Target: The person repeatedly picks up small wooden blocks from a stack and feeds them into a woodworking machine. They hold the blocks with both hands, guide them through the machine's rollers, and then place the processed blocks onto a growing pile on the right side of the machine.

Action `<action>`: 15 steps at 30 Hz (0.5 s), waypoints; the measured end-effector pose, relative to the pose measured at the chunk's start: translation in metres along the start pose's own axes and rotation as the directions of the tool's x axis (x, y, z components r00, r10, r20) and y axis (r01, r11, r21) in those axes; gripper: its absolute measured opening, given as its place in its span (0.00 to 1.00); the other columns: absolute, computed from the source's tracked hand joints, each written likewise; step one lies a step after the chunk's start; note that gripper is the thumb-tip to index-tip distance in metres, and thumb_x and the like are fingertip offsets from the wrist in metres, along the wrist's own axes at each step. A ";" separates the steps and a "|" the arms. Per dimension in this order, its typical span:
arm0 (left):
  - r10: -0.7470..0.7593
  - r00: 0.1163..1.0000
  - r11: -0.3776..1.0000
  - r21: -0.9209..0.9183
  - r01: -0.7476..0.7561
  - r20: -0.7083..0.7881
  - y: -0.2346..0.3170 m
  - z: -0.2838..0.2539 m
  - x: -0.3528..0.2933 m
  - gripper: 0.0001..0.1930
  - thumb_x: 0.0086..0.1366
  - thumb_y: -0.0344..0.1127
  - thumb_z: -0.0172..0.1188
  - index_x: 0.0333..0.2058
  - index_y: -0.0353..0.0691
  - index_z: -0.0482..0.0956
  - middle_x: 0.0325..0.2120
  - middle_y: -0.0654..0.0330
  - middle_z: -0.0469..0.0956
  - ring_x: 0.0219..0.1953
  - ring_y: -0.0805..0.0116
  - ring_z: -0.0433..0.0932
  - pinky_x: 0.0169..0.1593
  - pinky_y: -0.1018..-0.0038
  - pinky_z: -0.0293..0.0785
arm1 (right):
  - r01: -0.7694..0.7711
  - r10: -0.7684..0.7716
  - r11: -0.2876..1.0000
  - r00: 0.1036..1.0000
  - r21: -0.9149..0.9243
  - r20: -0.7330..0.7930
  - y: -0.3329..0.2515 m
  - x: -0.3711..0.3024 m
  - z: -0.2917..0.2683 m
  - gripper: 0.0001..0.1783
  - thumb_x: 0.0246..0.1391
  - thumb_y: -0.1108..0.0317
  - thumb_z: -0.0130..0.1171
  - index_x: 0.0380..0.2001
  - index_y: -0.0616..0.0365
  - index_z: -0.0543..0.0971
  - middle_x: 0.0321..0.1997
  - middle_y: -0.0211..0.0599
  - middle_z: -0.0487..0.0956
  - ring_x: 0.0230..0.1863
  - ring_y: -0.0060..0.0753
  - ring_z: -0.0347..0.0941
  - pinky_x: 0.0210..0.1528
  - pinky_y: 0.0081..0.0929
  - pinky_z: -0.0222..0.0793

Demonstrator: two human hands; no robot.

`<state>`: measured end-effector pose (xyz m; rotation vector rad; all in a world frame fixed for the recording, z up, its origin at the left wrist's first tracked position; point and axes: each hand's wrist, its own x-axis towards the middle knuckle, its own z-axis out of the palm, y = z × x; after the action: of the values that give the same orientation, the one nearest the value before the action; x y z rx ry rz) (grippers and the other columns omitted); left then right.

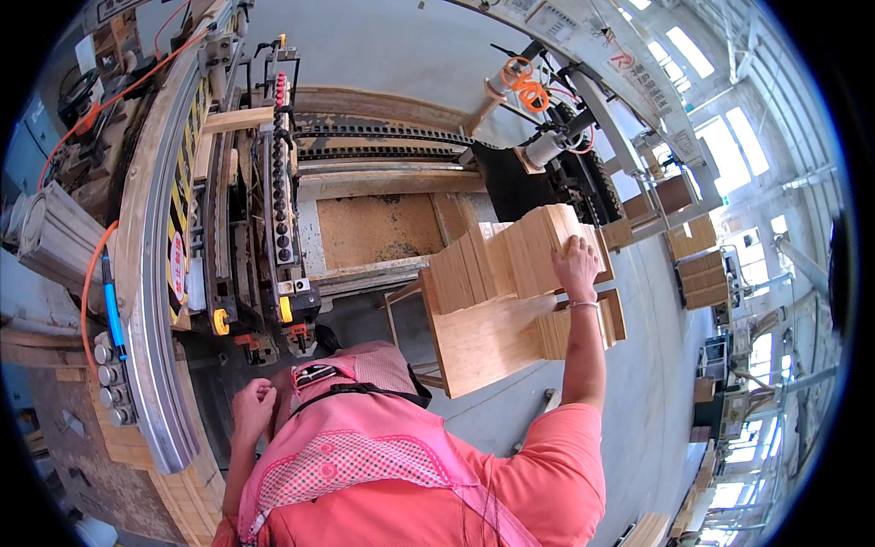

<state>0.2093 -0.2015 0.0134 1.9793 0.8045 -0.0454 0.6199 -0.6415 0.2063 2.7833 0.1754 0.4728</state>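
Observation:
My right hand [577, 266] lies on the right side of a stack of pale wooden boards [547, 244], its arm reaching out and its fingers apart on the wood. The stack is uneven, with a second pile of boards [469, 269] to its left. Both rest on a wooden-topped table [478, 351]. Close by my left side, my left hand [253, 406] hangs with loosely curled fingers and nothing visible in it. It is nearest to my pink checked apron [365, 428].
Ahead stands a machine frame with a row of black knobs [281, 210] and chain tracks [383, 141]. A metal beam [150, 301] with a blue pen-like tool [112, 305] runs along my left. Smaller boards [561, 333] sit at the table's right, and more wood stacks [702, 278] stand farther right.

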 end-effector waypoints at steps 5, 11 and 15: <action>0.047 0.999 0.999 -0.025 -0.047 -0.012 -0.002 -0.001 0.003 0.10 0.53 0.32 0.58 0.34 0.34 0.77 0.26 0.53 0.79 0.28 0.66 0.79 0.34 0.73 0.74 | 0.163 -0.191 0.962 0.975 -0.221 -0.115 -0.003 -0.001 0.002 0.12 0.49 0.63 0.51 0.32 0.61 0.73 0.34 0.40 0.74 0.43 0.41 0.69 0.42 0.41 0.65; 0.070 0.996 0.997 -0.018 -0.071 -0.057 0.001 -0.004 0.005 0.10 0.53 0.32 0.58 0.34 0.34 0.77 0.25 0.54 0.79 0.27 0.65 0.79 0.34 0.73 0.74 | 0.154 -0.147 0.981 0.987 0.121 -0.068 -0.034 -0.005 -0.032 0.07 0.50 0.71 0.48 0.34 0.59 0.69 0.27 0.44 0.74 0.35 0.46 0.72 0.33 0.40 0.68; 0.055 0.997 0.996 -0.071 -0.059 -0.054 0.008 -0.003 0.009 0.10 0.54 0.32 0.58 0.34 0.34 0.77 0.26 0.54 0.79 0.28 0.65 0.79 0.34 0.73 0.74 | 0.453 -0.381 0.779 0.891 0.434 -0.247 -0.098 0.003 -0.063 0.21 0.43 0.79 0.51 0.44 0.55 0.66 0.33 0.46 0.71 0.36 0.50 0.70 0.36 0.44 0.66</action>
<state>0.2199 -0.1966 0.0176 1.9404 0.7721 0.0682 0.5950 -0.5304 0.2320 3.0335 1.0646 0.5769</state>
